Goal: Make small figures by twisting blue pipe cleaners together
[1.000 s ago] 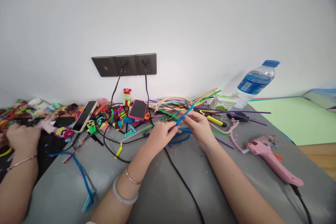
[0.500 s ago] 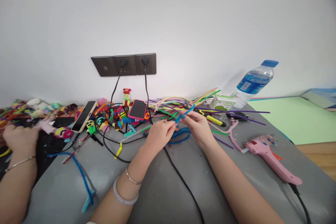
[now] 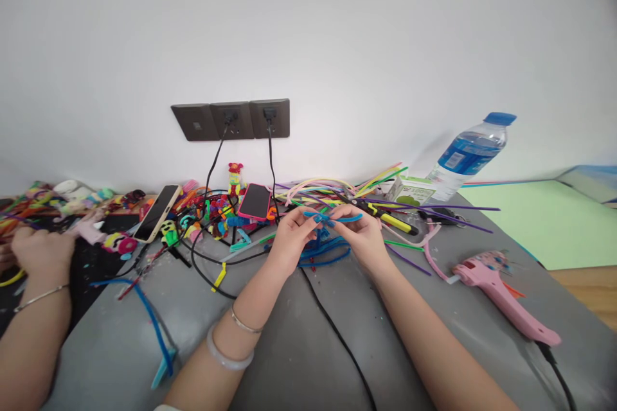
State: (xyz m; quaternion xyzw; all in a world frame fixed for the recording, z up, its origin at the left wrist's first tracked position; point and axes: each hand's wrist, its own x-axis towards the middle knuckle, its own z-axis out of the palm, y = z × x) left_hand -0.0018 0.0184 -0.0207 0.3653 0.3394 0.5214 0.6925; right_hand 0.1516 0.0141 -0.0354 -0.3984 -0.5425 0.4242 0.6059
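A blue pipe cleaner (image 3: 350, 218) is held up at the middle of the table by both hands. My left hand (image 3: 292, 239) pinches it between thumb and fingers on one side. My right hand (image 3: 364, 237) grips it on the other, its fingertips close to the left ones. One blue end sticks out past the right fingers. Just below the hands, more blue pipe cleaners (image 3: 328, 258) lie in loops on the grey table (image 3: 289, 359). Behind them spreads a heap of pipe cleaners (image 3: 322, 185) in several colours.
A pink glue gun (image 3: 506, 305) lies at right, near a tilted water bottle (image 3: 465, 157) and yellow-black pliers (image 3: 393, 218). Two phones, a pink-edged one (image 3: 255, 201) and a beige-edged one (image 3: 158, 213), rest among small figures. A black cable (image 3: 337, 334) crosses the table. Another person's hand (image 3: 43, 253) is at far left.
The blue pipe cleaner has turned from a slant to nearly level between my hands. My left hand has shifted slightly left, and the fingers of both hands now point inward.
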